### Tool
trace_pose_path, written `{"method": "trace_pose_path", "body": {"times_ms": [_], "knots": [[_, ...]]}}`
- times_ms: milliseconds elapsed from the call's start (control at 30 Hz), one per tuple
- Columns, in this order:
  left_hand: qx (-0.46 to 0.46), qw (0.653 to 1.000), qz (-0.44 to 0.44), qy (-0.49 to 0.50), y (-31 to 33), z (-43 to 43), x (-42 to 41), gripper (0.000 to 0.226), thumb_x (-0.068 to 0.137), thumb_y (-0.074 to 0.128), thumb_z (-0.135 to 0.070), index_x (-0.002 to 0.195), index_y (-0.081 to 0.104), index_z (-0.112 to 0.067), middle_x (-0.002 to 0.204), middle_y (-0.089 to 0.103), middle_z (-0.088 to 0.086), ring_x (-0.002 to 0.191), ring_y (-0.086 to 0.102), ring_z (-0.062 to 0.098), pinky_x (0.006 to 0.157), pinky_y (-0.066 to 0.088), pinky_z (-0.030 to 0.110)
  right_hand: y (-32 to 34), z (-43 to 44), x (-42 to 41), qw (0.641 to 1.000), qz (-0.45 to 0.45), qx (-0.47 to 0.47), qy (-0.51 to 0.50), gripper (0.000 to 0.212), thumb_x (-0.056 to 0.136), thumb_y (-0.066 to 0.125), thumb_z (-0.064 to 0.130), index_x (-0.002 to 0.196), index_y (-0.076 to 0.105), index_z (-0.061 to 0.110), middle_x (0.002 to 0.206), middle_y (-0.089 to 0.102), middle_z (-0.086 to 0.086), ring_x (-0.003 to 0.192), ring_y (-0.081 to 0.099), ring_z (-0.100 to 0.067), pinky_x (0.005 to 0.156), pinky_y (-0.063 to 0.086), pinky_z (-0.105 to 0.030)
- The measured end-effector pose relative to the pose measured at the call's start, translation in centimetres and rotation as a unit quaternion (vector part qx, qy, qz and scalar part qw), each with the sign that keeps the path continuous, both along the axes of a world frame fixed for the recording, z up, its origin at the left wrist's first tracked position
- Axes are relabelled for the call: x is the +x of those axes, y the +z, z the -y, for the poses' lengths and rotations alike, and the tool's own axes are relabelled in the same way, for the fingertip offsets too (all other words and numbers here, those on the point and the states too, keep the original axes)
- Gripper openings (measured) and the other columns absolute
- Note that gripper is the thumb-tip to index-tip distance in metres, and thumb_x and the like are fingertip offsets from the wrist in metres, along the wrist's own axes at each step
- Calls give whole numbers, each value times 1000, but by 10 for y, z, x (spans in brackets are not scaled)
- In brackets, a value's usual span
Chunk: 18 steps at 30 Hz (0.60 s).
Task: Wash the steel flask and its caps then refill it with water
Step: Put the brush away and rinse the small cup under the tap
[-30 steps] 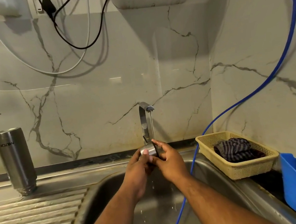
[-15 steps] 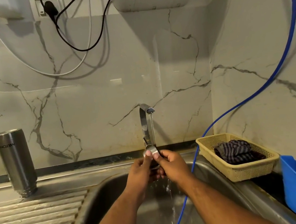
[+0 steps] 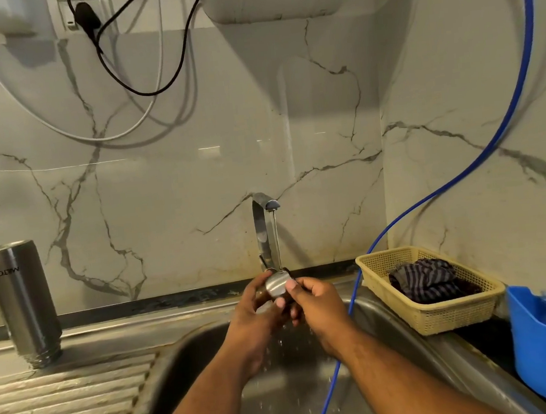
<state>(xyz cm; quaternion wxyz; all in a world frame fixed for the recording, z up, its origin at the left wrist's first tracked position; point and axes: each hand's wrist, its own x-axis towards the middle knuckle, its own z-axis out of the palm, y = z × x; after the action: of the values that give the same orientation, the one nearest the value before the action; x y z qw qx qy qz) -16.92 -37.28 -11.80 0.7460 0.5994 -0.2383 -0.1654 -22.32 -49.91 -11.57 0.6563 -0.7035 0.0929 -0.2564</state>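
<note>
Item: steel cap (image 3: 277, 284), small and cup-shaped, was held between both hands directly under the thin water stream (image 3: 276, 240) falling from the tap (image 3: 263, 231) just above and behind them; the position suggested rinsing, with the runoff dropping into the sink (image 3: 193, 361) below the wrists. Left hand (image 3: 253, 312): fingers curled round the cap's near and under side, gripping it. Right hand (image 3: 316, 302): thumb and fingertips pinched the cap's right edge, probably to turn it or rub its surface under the flow; whether the cap's open side faced up or away could not be told. Item: steel flask (image 3: 21, 304), stood well off to the left of the left hand, at the back of the ribbed drainboard (image 3: 67, 410), apart from both hands; its threaded mouth faced down and its lettering read upside down, a placement that looked meant for draining. Refilling appeared not yet begun. No second cap could be made out. Other entries: a woven basket (image 3: 442, 317) near the right of the right hand, holding a striped cloth (image 3: 425, 280); a blue hose (image 3: 480, 160) running down the wall and passing just right of the right forearm into the sink; a blue tub (image 3: 545, 347) farther right, beyond the basket.
</note>
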Motion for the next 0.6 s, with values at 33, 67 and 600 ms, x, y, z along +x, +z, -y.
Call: {"method": "trace_pose_path", "body": {"times_ms": [33, 67, 600], "knots": [[-1, 1000, -2, 12, 1, 0, -1, 39, 99, 62, -13, 134, 59, -29, 116, 71, 16, 101, 72, 30, 87, 62, 41, 1, 0, -1, 1000, 5, -2, 8, 15, 104, 57, 28, 110, 70, 25, 74, 69, 4, 61, 58, -7, 56, 50, -21], [-4, 1000, -16, 26, 1, 0, -2, 30, 102, 59, -21, 132, 61, -23, 109, 74, 17, 95, 72, 30, 84, 62, 40, 1, 0, -1, 1000, 5, -24, 12, 12, 104, 58, 30, 108, 69, 32, 78, 71, 6, 61, 59, -5, 56, 50, -21], [-61, 989, -137, 7, 4, -1, -1, 31, 103, 55, -33, 127, 66, -17, 115, 74, 17, 108, 69, 33, 89, 58, 42, -4, 7, -3, 964, 30, -262, -37, 24, 95, 69, 39, 115, 71, 27, 99, 68, 16, 88, 62, 6, 72, 45, -12]]}}
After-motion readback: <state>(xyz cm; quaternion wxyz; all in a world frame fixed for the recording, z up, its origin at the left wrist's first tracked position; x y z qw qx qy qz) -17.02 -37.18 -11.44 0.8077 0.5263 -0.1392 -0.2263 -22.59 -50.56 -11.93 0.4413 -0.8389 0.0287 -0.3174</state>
